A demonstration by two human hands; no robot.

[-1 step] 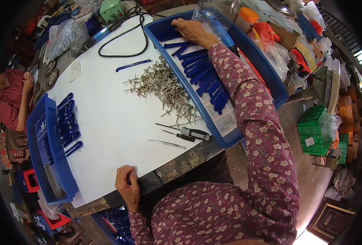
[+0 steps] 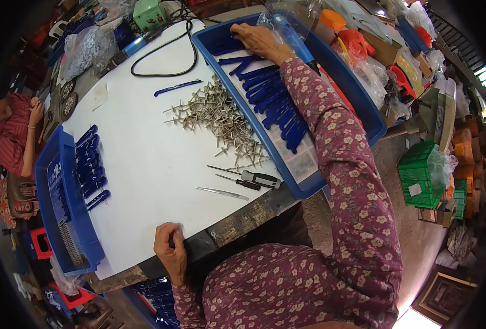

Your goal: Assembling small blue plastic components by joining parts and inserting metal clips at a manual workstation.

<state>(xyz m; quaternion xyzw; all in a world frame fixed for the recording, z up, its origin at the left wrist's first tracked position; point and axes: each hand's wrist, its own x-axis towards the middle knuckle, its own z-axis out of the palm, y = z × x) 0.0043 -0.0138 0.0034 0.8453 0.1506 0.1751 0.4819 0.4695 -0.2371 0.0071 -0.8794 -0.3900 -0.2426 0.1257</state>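
My right hand (image 2: 260, 43) reaches into the far end of a long blue tray (image 2: 254, 122). Its fingers are bent down and pressed together on the slim blue plastic pieces (image 2: 224, 46) there; their tips are partly hidden. More blue plastic pieces (image 2: 273, 98) lie side by side along the tray, under my right forearm. At the near edge of the white-topped table (image 2: 155, 153) rests my left hand (image 2: 170, 248), fingers curled in, with nothing visible in it. Beside the tray is a heap of small metal cross-shaped parts (image 2: 218, 115). A single blue piece (image 2: 177, 88) lies beyond the heap.
Screwdrivers (image 2: 256, 178) and tweezers (image 2: 222, 193) lie near the front edge. Another blue tray (image 2: 70, 219) stands at the left, beside a row of blue pieces (image 2: 91, 170). A black cable (image 2: 166, 74) loops at the back. Another person (image 2: 18, 131) sits at far left.
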